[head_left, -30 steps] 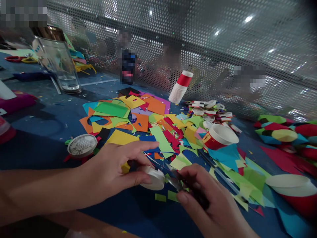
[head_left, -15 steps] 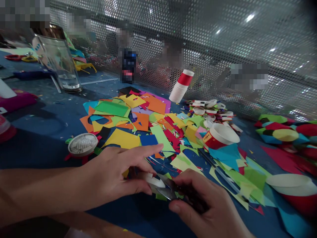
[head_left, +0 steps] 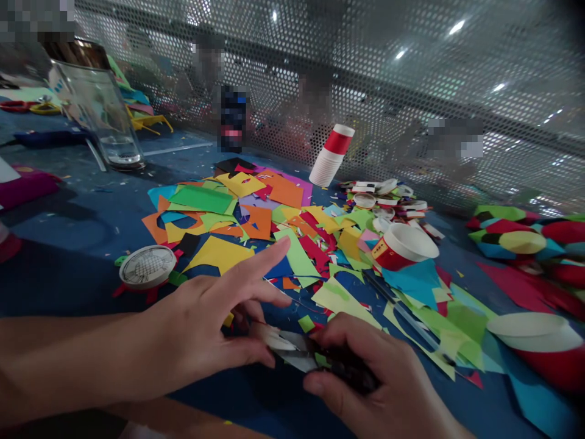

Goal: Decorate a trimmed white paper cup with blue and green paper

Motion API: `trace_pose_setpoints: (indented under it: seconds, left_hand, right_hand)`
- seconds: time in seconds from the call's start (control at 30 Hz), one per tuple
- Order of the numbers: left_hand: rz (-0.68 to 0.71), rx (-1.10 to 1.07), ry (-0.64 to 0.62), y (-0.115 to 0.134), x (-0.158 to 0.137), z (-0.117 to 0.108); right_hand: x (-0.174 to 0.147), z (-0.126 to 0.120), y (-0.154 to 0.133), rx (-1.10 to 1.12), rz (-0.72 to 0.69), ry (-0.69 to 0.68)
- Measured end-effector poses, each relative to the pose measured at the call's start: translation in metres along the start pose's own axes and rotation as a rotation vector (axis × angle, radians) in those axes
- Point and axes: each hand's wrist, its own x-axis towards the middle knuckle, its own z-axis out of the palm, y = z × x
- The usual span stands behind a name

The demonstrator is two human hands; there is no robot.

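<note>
My left hand [head_left: 205, 332] pinches a small white piece [head_left: 270, 335], perhaps card from a paper cup, between thumb and fingers, with its index finger stretched out. Dark-handled scissors [head_left: 299, 353] are in my right hand [head_left: 379, 378], their blades on either side of the white piece's edge. Part of that piece is hidden by my left fingers. Beyond my left wrist stands a small paper turtle [head_left: 150, 266] with a patterned white top and red feet. Coloured paper scraps [head_left: 219, 253] lie just past both hands.
A red and white paper cup [head_left: 414, 244] sits among the scraps, near a pen [head_left: 404, 314]. Another cup [head_left: 530, 332] is at right. Farther back stand stacked cups [head_left: 332, 155] and a glass bottle [head_left: 107, 116]. A perforated metal screen [head_left: 365, 67] borders the table.
The scissor blades have come closer together on the white piece. My left index finger has lifted, and the middle finger now shows below it. The view has shifted slightly.
</note>
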Motion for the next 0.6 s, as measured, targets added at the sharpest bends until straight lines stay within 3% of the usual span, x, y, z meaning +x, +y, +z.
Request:
trace_pose_setpoints:
  seconds: [0.6]
  left_hand:
    - [-0.126,0.034,0.026,0.0027,-0.0016,0.0023]
  right_hand:
    - [-0.0029,0.0054,0.0003,-0.031,-0.064,0.073]
